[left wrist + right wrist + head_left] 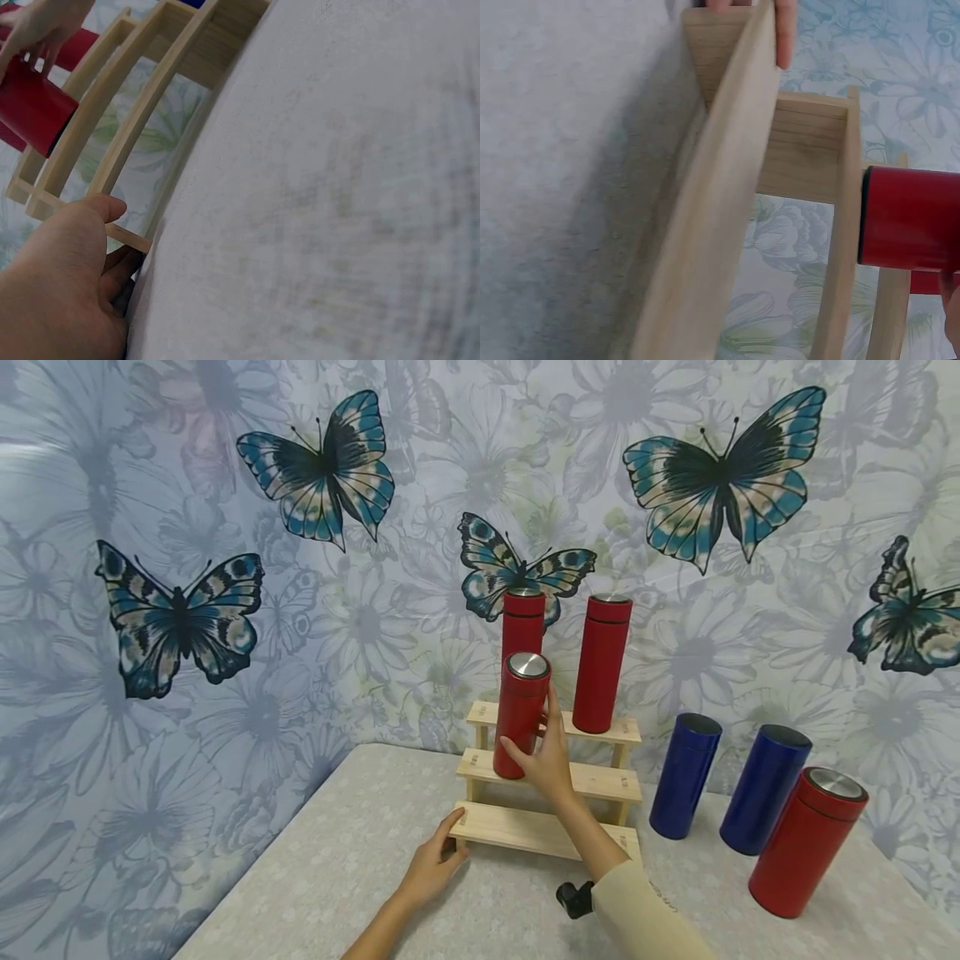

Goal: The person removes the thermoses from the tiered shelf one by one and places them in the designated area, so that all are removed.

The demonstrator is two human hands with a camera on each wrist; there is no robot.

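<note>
My right hand [550,762] grips a red thermos flask [522,718] with a steel-topped lid, upright at the left part of the middle step of a three-tier wooden stand [525,831]. In the right wrist view the base of that flask [907,217] meets the step's edge or stands very close to it; I cannot tell which. My left hand [432,866] holds the left end of the lowest step, and the left wrist view shows its thumb [105,206] on the board. Two more red flasks stand on the top step, the right one [602,664] in plain sight, the left one [522,620] partly hidden.
Right of the stand, two blue flasks [685,777] and another red flask [808,843] stand on the cloth-covered table [322,860]. A small black object [574,900] lies near my right sleeve [645,910]. Behind the stand rises a butterfly-patterned wall covering [420,602].
</note>
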